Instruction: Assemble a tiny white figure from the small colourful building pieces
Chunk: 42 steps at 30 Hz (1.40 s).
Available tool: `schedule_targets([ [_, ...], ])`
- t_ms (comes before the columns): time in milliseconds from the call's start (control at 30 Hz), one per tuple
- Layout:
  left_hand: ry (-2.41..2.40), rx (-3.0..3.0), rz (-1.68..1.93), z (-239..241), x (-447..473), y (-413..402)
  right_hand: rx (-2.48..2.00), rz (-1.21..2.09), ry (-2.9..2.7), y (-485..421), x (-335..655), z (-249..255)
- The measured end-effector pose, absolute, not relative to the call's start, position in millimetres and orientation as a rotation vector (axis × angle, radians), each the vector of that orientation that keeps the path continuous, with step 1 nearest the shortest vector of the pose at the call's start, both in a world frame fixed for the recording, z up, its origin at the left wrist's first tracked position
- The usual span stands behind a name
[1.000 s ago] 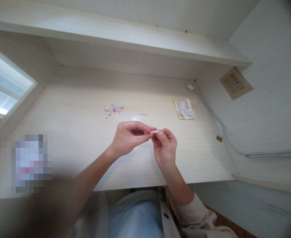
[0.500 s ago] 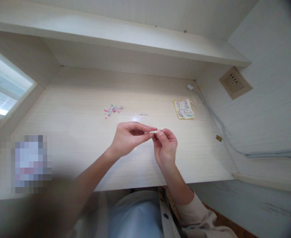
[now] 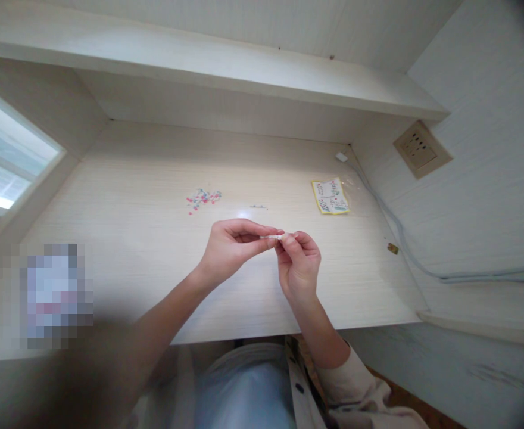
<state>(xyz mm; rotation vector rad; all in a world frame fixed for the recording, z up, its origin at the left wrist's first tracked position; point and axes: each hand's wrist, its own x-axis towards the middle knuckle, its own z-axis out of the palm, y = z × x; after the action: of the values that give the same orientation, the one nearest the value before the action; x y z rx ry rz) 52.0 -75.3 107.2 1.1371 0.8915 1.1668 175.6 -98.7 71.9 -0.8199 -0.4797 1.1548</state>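
1. Across the middle of the recess, a pale, faintly grained tabletop (image 3: 146,179) is fitted, enclosed by panels of similar tone at back and sides; a bright glare spot is reflected near its centre.
2. Small white piece (image 3: 274,237): held above the tabletop's middle, partly covered by fingers; its exact form cannot be told.
3. Left hand (image 3: 231,244): thumb and fingers pinched narrowly on the piece's left part.
4. Right hand (image 3: 298,265): fingertips closed on the piece's right end, remaining fingers curled.
5. Tiny pieces (image 3: 203,198), pink, blue and white: scattered in a loose cluster beyond the left hand.
6. Thin grey strip (image 3: 258,207): laid flat, right of the cluster.
7. Printed sheet (image 3: 331,196), yellow-edged: laid at right, clear film (image 3: 352,183) beside it.
8. White plug (image 3: 341,157) and grey cable (image 3: 396,220): set along the right wall.
9. Brass-coloured piece (image 3: 392,248): placed near the cable.
10. Socket plate (image 3: 423,149), beige: mounted on the right wall, below the shelf (image 3: 217,71).
11. Framed pane (image 3: 14,155): brightly lit, set at far left.
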Motion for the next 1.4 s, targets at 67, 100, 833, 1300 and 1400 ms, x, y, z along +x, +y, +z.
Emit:
schedule_targets([
  [67, 0.894, 1.119, 1.159, 107.0, 52.2, -75.5, -0.822, 1.142, -0.486, -98.0, 175.4, 71.8],
  [100, 0.893, 1.109, 1.154, 106.6, 52.3, -75.5, -0.821, 1.136, -0.494, -97.7, 175.3, 71.7],
  [833, 0.733, 0.657, 1.116, 102.1, 59.6, -86.2, -0.868, 0.966, -0.679, -102.3, 178.1, 76.6],
  [1300, 0.849, 0.721, 1.182, 106.1, 62.1, -88.1, -0.830, 1.120, -0.501, -102.9, 176.1, 82.0],
  [1400, 0.862, 0.741, 1.178, 104.7, 61.8, -88.2, -0.816, 1.128, -0.514, -103.1, 175.9, 81.7],
])
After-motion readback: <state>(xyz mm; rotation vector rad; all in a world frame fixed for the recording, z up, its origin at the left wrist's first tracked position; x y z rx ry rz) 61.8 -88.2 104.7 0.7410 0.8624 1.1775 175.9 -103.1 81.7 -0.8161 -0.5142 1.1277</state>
